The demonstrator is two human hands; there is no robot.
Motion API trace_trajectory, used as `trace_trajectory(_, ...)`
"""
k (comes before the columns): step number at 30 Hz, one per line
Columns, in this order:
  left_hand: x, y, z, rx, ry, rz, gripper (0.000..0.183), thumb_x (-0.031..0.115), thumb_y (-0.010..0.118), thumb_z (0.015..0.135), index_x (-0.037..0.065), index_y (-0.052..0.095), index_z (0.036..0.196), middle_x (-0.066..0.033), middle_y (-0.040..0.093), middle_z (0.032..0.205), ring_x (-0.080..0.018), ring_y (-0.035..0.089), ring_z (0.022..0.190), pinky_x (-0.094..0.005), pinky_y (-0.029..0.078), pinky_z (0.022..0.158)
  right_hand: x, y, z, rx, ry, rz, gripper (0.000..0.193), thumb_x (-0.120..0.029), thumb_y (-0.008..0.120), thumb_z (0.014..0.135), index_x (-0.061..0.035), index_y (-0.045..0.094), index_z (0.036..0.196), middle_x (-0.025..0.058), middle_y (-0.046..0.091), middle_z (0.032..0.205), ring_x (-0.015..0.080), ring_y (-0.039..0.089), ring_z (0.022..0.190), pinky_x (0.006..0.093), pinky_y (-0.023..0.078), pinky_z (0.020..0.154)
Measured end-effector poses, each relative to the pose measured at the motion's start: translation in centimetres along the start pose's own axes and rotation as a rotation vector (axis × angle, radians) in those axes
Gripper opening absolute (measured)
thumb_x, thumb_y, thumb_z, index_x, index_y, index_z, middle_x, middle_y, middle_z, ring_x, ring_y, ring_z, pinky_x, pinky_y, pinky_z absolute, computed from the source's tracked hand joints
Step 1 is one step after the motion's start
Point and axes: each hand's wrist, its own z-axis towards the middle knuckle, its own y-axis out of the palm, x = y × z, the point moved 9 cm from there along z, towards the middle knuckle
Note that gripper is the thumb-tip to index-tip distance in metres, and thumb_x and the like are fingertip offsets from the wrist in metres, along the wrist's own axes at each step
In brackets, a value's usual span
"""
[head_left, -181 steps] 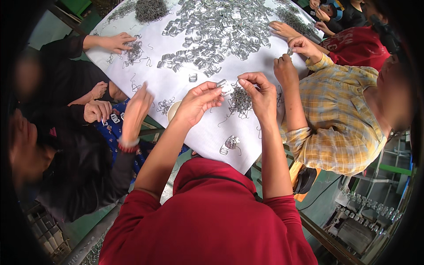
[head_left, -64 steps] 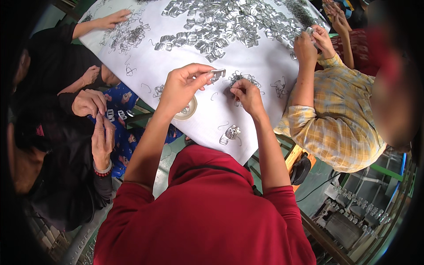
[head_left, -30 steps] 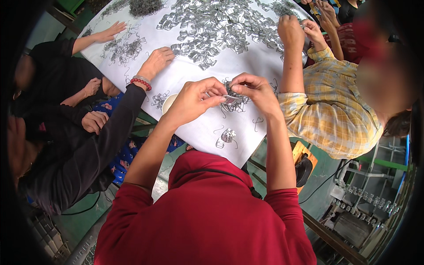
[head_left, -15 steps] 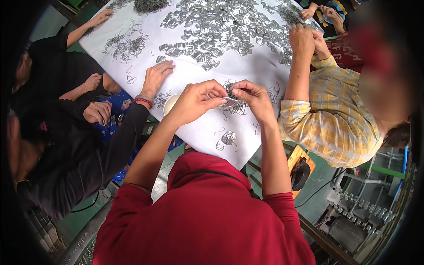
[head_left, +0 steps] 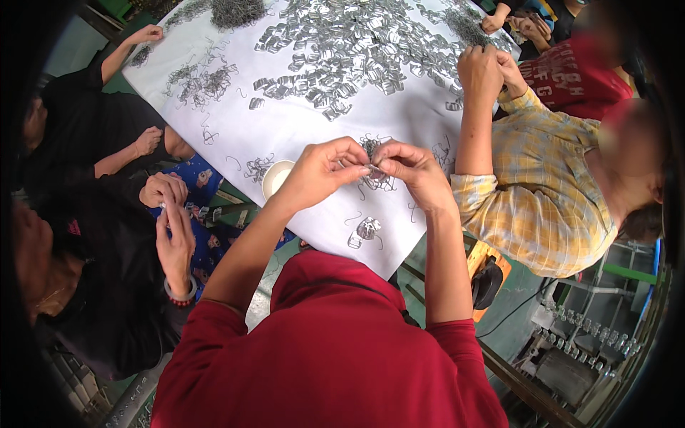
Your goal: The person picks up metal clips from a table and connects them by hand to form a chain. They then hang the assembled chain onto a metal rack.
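A white table [head_left: 300, 121] carries a broad heap of small silvery metal clips [head_left: 349, 43] at its far side, with a person in a yellow checked shirt [head_left: 549, 192] seated at its right edge. Over the table's near edge, the left hand [head_left: 321, 171] and right hand [head_left: 410, 167] meet fingertip to fingertip, both pinching one small metal piece [head_left: 372, 167], probably a clip, though it is too small to tell. A white round cup [head_left: 275, 177] sits on the table just left of the left hand, and a loose clip [head_left: 367, 230] lies on the table below the hands.

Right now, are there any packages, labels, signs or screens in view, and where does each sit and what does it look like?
No packages, signs or screens show.
Red T-shirt: upper right, worn by a person at the table; pale block lettering across it.
Black top: far left, worn by a seated person; a small pink mark on it.
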Motion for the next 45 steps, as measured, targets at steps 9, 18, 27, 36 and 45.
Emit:
trace_trajectory(9, -6.1, -10.1, 6.6, 0.277, -0.067, 0.626, 0.017, 0.008, 0.064, 0.079, 0.003, 0.065, 0.095, -0.0125, 0.066, 0.095, -0.0224, 0.062, 0.09, -0.0322, 0.048, 0.081, 0.4, -1.0, -0.6, 0.058, -0.069, -0.05, 0.007, -0.008, 0.067, 0.08, -0.0044, 0.065, 0.085, -0.0019, 0.062, 0.085, 0.0084, 0.054, 0.082, 0.0234, 0.042, 0.078)
trace_trajectory(18, -10.1, -5.8, 12.5, 0.123, 0.352, 1.327, 0.023, 0.013, 0.066, 0.076, 0.005, 0.061, 0.097, -0.0096, 0.057, 0.104, -0.0273, 0.052, 0.102, -0.0368, 0.047, 0.084, 0.7, -2.4, -0.6, 0.156, -0.022, -0.04, 0.005, -0.004, 0.063, 0.084, -0.0026, 0.062, 0.088, 0.0002, 0.062, 0.086, 0.0084, 0.055, 0.083, 0.023, 0.043, 0.078)
trace_trajectory(27, -8.6, -4.9, 12.6, 0.117, 0.412, 1.29, 0.017, 0.011, 0.057, 0.081, 0.006, 0.059, 0.097, -0.0097, 0.058, 0.096, -0.0257, 0.056, 0.093, -0.035, 0.049, 0.077, -1.7, -2.6, -0.5, 0.213, -0.17, 0.014, 0.007, -0.005, 0.064, 0.084, -0.0029, 0.06, 0.089, 0.0012, 0.062, 0.087, 0.0094, 0.056, 0.083, 0.0232, 0.044, 0.078)
trace_trajectory(36, -6.3, -6.6, 13.2, 0.306, 0.309, 1.068, 0.017, 0.009, 0.06, 0.081, 0.003, 0.063, 0.096, -0.0128, 0.063, 0.09, -0.0289, 0.063, 0.076, -0.0357, 0.052, 0.067, -1.8, -2.2, 0.0, 0.181, -0.182, 0.184, 0.011, -0.005, 0.064, 0.084, -0.0037, 0.058, 0.093, 0.0016, 0.061, 0.087, 0.0084, 0.057, 0.082, 0.0214, 0.044, 0.076)
trace_trajectory(45, 4.2, -2.1, 5.3, 0.251, 0.181, -0.155, 0.019, 0.009, 0.056, 0.09, -0.001, 0.062, 0.105, -0.0079, 0.066, 0.088, -0.0124, 0.065, 0.078, -0.0215, 0.05, 0.064, -0.9, -0.7, 0.5, 0.086, -0.139, 0.446, 0.028, 0.001, 0.063, 0.082, -0.0058, 0.046, 0.102, 0.0069, 0.062, 0.088, 0.013, 0.06, 0.079, 0.0268, 0.049, 0.072)
